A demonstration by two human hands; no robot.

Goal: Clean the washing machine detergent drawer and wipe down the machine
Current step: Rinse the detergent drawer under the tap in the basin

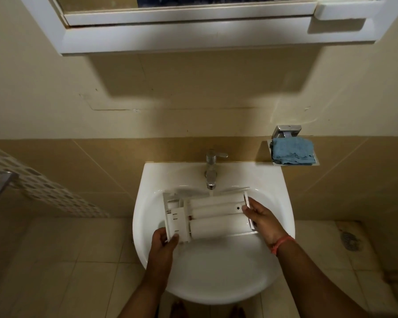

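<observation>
The white plastic detergent drawer (213, 215) lies sideways over the white wash basin (145, 216), right under the chrome tap (211, 171). A thin stream of water falls from the spout onto the drawer's far edge. My left hand (163, 245) grips the drawer's left end at its near corner. My right hand (261, 218) holds the right end, fingers spread along the end panel. A red thread band circles my right wrist.
A folded blue cloth (293, 150) rests on a small wall shelf right of the tap. A white mirror cabinet (193, 40) hangs above. A white perforated basket (39, 187) sits at the left. Tiled floor lies below the basin.
</observation>
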